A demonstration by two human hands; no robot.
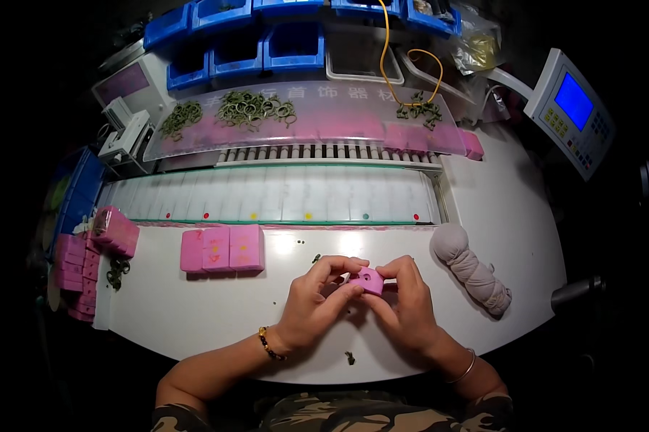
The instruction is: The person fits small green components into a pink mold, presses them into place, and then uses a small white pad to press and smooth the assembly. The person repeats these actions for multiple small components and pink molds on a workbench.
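Both my hands hold one small pink block (370, 281) just above the front of the white table. It looks like a rubber mould, with a round dark hole in the side that faces me. My left hand (309, 304) grips its left side between thumb and fingers, and my right hand (409, 306) pinches its right side. Beside my left fingertips lies a small dark green piece (316, 258). Another green piece (350, 357) rests on the table between my forearms.
Pink blocks (222, 249) stand in a row left of my hands, with more stacked (77, 270) farther left. A wrapped cloth bundle (468, 266) lies right. Behind are a long white panel (267, 194), rollers, green ring-shaped pieces (251, 108), blue bins (293, 47) and a control panel (574, 108).
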